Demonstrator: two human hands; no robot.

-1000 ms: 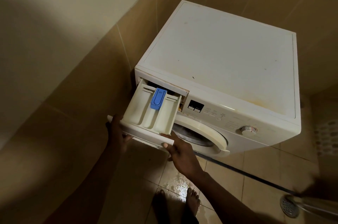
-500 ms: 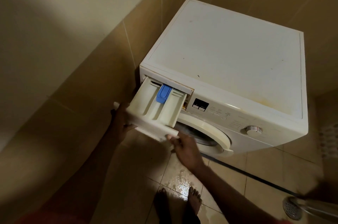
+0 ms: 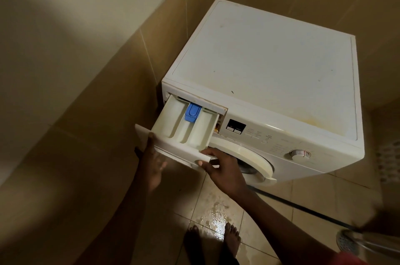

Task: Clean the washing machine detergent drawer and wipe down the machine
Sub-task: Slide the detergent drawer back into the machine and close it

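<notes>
A white front-loading washing machine stands in the tiled corner, its top marked with specks and a yellowish stain. Its cream detergent drawer is pulled far out at the upper left of the front, showing three compartments and a blue insert in the middle one. My left hand grips the left end of the drawer's front panel from below, thumb on top. My right hand pinches the panel's right end, in front of the round door.
A beige tiled wall runs close along the left of the machine. The floor tiles in front are wet, and my bare feet stand there. A dark hose crosses the floor to a round drain at the lower right.
The drawer has slid a little back toward the machine, both hands staying on its front panel. The view has shifted, so the machine sits further right.
</notes>
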